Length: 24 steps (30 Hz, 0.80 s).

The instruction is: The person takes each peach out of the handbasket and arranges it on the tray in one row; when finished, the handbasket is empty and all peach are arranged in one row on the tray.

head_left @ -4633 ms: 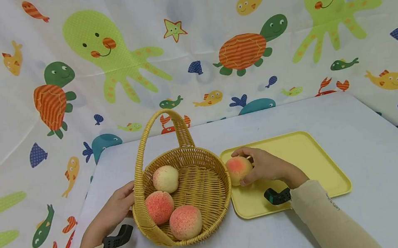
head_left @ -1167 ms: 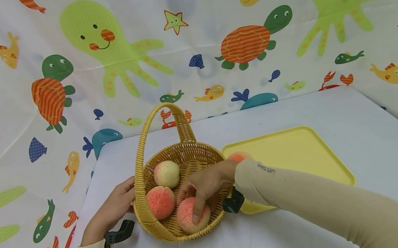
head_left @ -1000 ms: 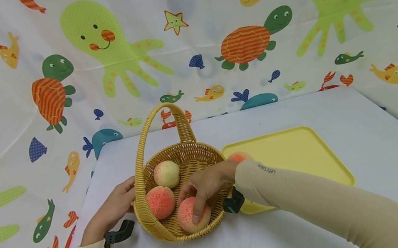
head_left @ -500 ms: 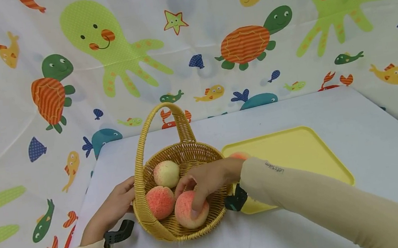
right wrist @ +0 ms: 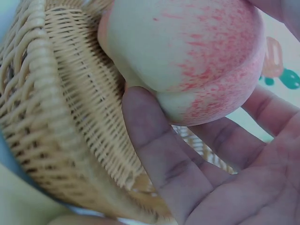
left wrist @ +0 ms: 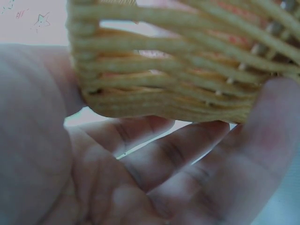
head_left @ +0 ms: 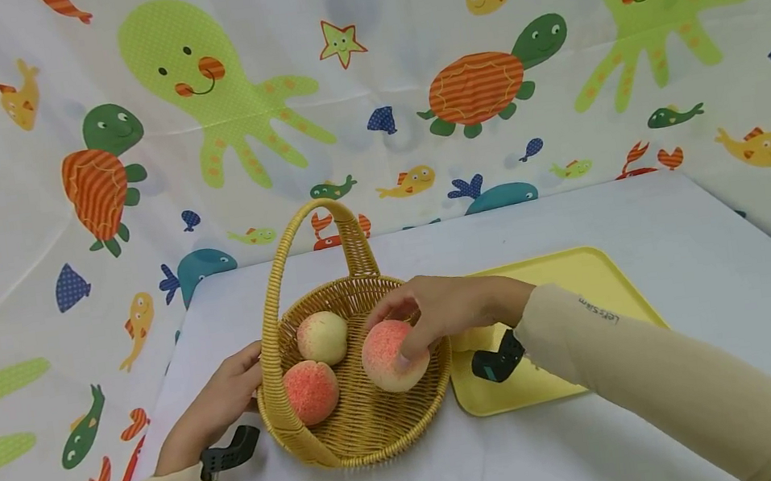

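Note:
My right hand [head_left: 449, 309] holds a pink-and-cream peach [head_left: 393, 356] above the right half of the wicker basket [head_left: 360, 439]. In the right wrist view the peach [right wrist: 187, 56] sits between thumb and fingers, clear of the basket floor. Two more peaches lie inside at the left: a pale one [head_left: 323, 338] at the back and a redder one [head_left: 311, 392] in front. My left hand [head_left: 227, 399] grips the basket's left side near the handle base. In the left wrist view its fingers [left wrist: 262, 150] curve under and against the woven wall [left wrist: 154, 79].
Right of the basket lies a yellow tray [head_left: 523, 393], partly covered by my right forearm; the peach seen on it earlier is mostly hidden. The basket's tall handle [head_left: 275, 287] arches over its left side. A sea-animal print curtain [head_left: 375, 47] stands behind the white table [head_left: 648, 238].
My right hand went from the peach on the tray into the basket, took hold of the front peach, and has lifted it up and rightward. The left hand stays at the basket.

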Motion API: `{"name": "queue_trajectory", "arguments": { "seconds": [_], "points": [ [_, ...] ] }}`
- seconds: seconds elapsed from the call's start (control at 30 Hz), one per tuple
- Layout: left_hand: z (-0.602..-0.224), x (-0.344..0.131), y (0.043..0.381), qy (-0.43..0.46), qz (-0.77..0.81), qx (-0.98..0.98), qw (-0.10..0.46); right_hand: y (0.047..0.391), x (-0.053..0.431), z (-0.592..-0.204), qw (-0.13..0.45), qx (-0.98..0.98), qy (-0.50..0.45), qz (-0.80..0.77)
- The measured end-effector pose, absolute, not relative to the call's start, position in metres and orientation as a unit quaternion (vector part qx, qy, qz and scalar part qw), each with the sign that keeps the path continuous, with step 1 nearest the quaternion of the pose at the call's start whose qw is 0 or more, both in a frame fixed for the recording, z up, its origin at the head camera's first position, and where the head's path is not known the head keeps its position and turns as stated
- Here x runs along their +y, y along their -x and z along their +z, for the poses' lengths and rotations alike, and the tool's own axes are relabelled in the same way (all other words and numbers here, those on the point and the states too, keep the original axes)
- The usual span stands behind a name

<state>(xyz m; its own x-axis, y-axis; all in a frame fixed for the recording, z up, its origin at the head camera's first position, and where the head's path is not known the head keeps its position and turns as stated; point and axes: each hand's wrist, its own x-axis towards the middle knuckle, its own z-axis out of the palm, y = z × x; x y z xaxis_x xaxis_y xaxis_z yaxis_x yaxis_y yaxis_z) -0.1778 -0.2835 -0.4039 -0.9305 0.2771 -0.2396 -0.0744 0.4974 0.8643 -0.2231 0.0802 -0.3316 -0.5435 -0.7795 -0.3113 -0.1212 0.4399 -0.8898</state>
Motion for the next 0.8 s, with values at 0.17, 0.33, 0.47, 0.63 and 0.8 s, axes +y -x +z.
{"name": "queue_trajectory", "arguments": {
  "seconds": [0.17, 0.33, 0.47, 0.63, 0.8],
  "points": [
    [-0.403, -0.284, 0.178, -0.059, 0.498, 0.847, 0.177, 0.224, 0.096, -0.326, 0.353, 0.763, 0.286, -0.461],
    [-0.404, -0.284, 0.178, -0.064, 0.504, 0.843, 0.178, 0.226, 0.111, -0.325, 0.331, 0.777, 0.27, -0.463],
    [-0.404, -0.284, 0.178, -0.067, 0.505, 0.843, 0.176, 0.225, 0.122, -0.326, 0.317, 0.78, 0.257, -0.474],
    [-0.404, -0.284, 0.178, -0.064, 0.496, 0.85, 0.164, 0.226, 0.138, -0.327, 0.299, 0.776, 0.248, -0.497],
    [-0.403, -0.283, 0.178, -0.059, 0.487, 0.859, 0.146, 0.227, 0.156, -0.329, 0.278, 0.778, 0.236, -0.512]
  ]
}}
